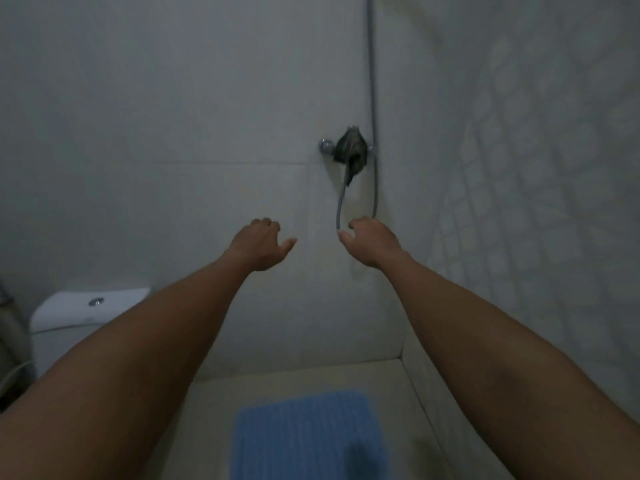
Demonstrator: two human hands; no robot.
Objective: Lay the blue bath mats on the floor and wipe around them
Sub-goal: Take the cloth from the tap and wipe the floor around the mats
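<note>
left hand (260, 244), right hand (371, 241): raised toward wall, fingers apart, empty. blue bath mat (308, 438): flat on floor (207, 427). dark cloth (350, 148): draped on tap.

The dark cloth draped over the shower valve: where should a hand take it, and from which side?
Grip the dark cloth at its bunched upper part on the valve, coming straight on from the front and lifting up and off. Its narrow tail hangs beside the hose, so pulling low probably snags. Both the right hand and left hand are open.
</note>
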